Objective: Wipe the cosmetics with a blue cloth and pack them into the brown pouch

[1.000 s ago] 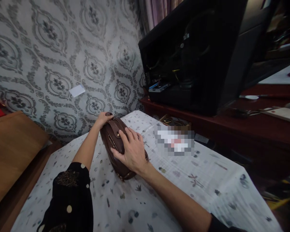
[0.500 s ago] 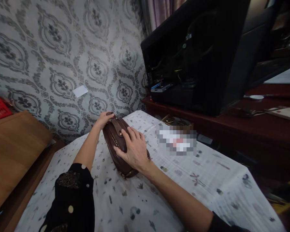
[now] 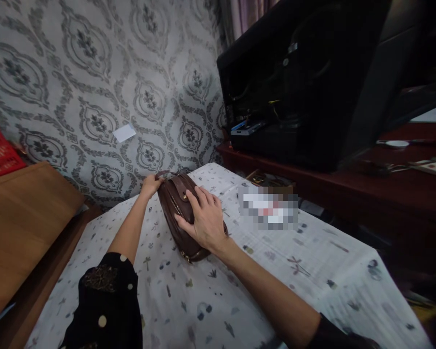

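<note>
A brown leather handbag lies on the patterned white cloth, with a gold zip along its side and a strap tab with a gold stud. At its far left corner, my left hand has its fingers closed on the bag's edge near the handle; the fingertips are partly hidden. Across the near right part of the bag rests my right hand, palm down, fingers and thumb spread.
The white cloth covers the table. To the left stands a brown board-like box with a red packet on it. A dark cabinet stands on a red-brown surface at right. A blurred patch lies beyond the bag.
My left hand has slid slightly left and down at the bag's far corner, and more of the handle shows. My right hand stays on the bag. The view has shifted a little.
</note>
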The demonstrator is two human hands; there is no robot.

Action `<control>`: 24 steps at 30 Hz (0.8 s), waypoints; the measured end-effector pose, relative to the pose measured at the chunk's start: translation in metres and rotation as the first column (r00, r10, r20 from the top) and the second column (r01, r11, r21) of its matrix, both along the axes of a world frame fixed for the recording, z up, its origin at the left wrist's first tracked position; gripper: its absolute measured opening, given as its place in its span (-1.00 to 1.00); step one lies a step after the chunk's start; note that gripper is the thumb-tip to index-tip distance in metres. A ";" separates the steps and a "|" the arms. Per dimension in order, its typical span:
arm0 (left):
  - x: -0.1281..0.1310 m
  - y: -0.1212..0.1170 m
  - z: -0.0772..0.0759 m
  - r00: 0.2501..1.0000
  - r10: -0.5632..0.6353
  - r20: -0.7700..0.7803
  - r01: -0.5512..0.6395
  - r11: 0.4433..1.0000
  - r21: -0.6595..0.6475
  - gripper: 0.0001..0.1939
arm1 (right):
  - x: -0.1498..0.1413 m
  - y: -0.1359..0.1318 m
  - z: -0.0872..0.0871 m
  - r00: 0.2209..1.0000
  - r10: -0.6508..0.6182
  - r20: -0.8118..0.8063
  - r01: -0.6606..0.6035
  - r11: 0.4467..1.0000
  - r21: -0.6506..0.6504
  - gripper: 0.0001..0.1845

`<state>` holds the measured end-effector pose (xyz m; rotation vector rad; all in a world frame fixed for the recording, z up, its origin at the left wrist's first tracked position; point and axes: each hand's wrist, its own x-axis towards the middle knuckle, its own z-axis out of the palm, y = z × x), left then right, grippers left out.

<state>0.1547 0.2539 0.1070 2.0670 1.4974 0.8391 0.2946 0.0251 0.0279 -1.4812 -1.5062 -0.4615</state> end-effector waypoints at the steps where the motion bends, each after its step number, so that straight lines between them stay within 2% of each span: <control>1: 0.001 0.001 0.000 0.999 0.037 -0.039 -0.037 0.999 0.019 -0.62 | 0.000 0.000 0.000 1.000 0.000 -0.002 0.000 1.000 -0.005 -0.28; 4: 0.002 0.001 -0.001 0.985 0.123 -0.118 -0.114 0.991 0.077 -0.64 | 0.000 -0.002 0.001 1.000 0.004 -0.003 -0.004 1.000 -0.018 -0.29; 9: 0.005 -0.005 -0.004 0.978 0.168 -0.121 -0.142 0.970 0.195 -0.89 | 0.000 -0.004 0.002 1.000 0.009 -0.014 -0.009 0.998 -0.063 -0.29; 17: 0.003 -0.019 -0.004 0.987 0.108 -0.119 -0.073 0.961 0.268 -0.79 | 0.000 -0.003 0.002 1.000 0.001 -0.010 -0.002 0.998 -0.063 -0.28; 24: 0.000 -0.011 -0.004 0.999 0.016 -0.033 -0.008 0.974 0.226 -0.73 | 0.001 0.000 -0.001 1.000 -0.009 0.004 0.009 1.000 -0.001 -0.30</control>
